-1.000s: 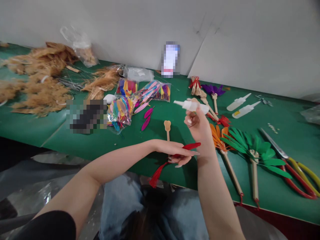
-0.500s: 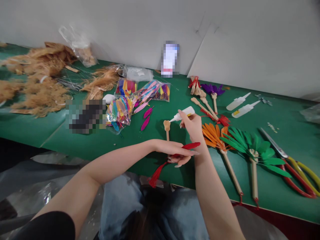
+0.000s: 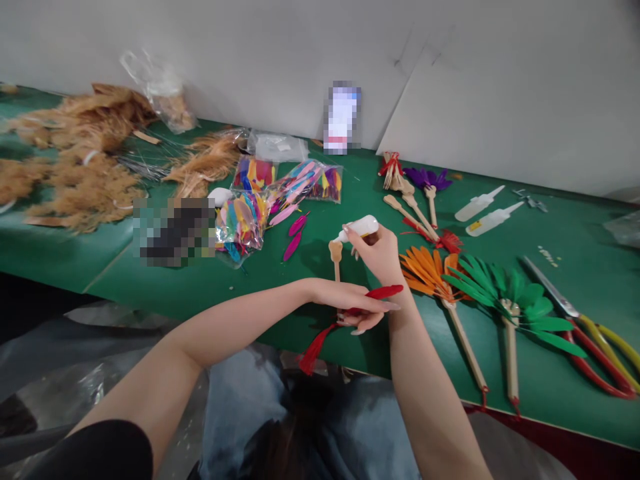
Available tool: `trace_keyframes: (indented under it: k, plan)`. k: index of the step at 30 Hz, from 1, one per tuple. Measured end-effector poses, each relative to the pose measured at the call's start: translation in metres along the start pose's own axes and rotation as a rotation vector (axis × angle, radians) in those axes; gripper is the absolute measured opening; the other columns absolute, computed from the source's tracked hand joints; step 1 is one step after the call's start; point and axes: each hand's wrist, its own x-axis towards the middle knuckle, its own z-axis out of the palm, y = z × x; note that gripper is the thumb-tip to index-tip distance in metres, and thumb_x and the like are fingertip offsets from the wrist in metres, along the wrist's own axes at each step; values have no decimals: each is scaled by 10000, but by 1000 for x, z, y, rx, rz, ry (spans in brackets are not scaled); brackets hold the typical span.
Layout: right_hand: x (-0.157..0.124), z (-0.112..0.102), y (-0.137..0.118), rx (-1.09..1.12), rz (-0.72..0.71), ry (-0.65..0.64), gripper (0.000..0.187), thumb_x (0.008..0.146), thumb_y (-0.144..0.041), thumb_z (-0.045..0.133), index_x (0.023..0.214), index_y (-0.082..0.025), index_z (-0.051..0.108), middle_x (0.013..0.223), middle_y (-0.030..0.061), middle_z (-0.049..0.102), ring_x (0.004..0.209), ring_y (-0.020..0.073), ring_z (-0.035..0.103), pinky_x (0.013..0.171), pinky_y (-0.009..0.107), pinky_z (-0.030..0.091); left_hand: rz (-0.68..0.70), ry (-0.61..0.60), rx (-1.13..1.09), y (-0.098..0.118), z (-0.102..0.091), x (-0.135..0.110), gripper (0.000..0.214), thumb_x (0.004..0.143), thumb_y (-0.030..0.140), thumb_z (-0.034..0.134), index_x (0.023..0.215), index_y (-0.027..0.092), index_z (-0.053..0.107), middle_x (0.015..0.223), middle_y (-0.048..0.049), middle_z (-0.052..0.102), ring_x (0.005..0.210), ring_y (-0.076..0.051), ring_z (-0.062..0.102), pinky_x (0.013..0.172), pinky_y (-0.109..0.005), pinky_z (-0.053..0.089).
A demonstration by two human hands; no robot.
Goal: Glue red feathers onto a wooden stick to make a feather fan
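Observation:
My right hand (image 3: pixel 381 252) is closed around a white glue bottle (image 3: pixel 367 227) with a yellow label. The bottle's nozzle points left and down, at the top of a flat wooden handle (image 3: pixel 337 252) with a wide, rounded head. Lower down, my left hand (image 3: pixel 364 312) lies across the handle's shaft and grips it, hiding its lower part. A red feather (image 3: pixel 387 291) sticks out from between that hand's fingers, toward my right wrist. From the handle's end a red tassel (image 3: pixel 316 350) hangs near the table's front edge.
Magenta feathers (image 3: pixel 294 245) and bags of coloured feathers (image 3: pixel 243 223) lie left. At right are an orange feather fan (image 3: pixel 425 270), a green feather fan (image 3: pixel 515 300), scissors (image 3: pixel 595 340) and spare bottles (image 3: pixel 493 220). Tan fibre bundles (image 3: pixel 80 180) fill the far left. A phone (image 3: pixel 342 117) leans against the wall.
My right hand has moved the glue bottle a little left, its nozzle passing from the right side of the handle's head to its top. My left hand stays nearly still.

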Motion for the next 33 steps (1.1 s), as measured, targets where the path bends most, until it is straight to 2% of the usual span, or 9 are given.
trace_keyframes:
  k: [6,13,19,26,33]
  plan:
    - [0,-2,3,-108,-11,-32,398,717,-536,633,798,-147,650,598,31,653,441,132,541,457,261,427,-6,4,-1,-1,0,0,555,900,576,332,566,160,484,456,15,453,395,-79,380,424,-225,295]
    - [-1,-5,-1,-289,-29,66,363,730,-527,618,731,-165,632,551,24,632,477,154,572,519,274,433,7,0,-18,0,1,0,554,896,577,341,562,161,488,455,9,459,389,-78,376,415,-226,295]
    - [0,-4,-1,-246,-30,98,354,734,-525,616,737,-172,634,573,31,645,491,157,579,523,274,439,9,-2,-28,-1,0,0,557,886,590,351,559,162,495,445,9,451,393,-83,375,418,-230,296]
    - [-3,1,-1,-223,-60,-35,390,743,-540,608,802,-157,646,639,35,664,483,135,554,484,256,406,-6,14,-24,-1,1,0,564,877,605,355,565,157,494,455,5,470,390,-79,385,408,-227,288]
    - [-2,-2,-2,-301,-56,50,348,756,-530,596,732,-184,620,558,22,625,465,147,545,515,272,424,-10,3,-16,0,1,0,556,892,586,339,572,159,490,455,8,458,401,-81,386,418,-224,297]
